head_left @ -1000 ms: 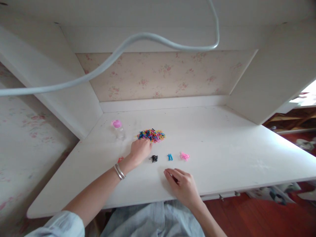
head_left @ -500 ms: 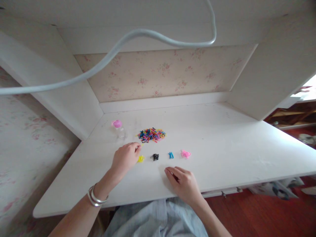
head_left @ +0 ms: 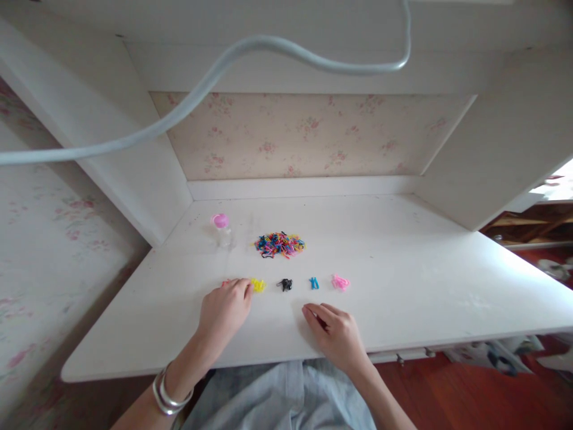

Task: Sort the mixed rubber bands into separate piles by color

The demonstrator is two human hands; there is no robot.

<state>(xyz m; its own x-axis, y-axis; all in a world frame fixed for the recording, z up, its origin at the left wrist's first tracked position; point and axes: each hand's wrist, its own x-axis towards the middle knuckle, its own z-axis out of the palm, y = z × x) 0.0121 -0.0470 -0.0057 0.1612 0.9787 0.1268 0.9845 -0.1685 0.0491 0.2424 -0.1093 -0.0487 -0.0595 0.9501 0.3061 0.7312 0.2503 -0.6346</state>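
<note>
Yellow bands [head_left: 258,285] are lying heaped on the counter [head_left: 403,269], just right of the left hand [head_left: 226,309] at its fingertips — the nearer grip, whose hold on any band cannot be told — while the right hand [head_left: 336,335] is resting farther right, fingertips pressed together.

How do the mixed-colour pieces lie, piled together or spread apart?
Piled together: the mixed-colour pieces overlap in one heap, behind the black group.
</note>
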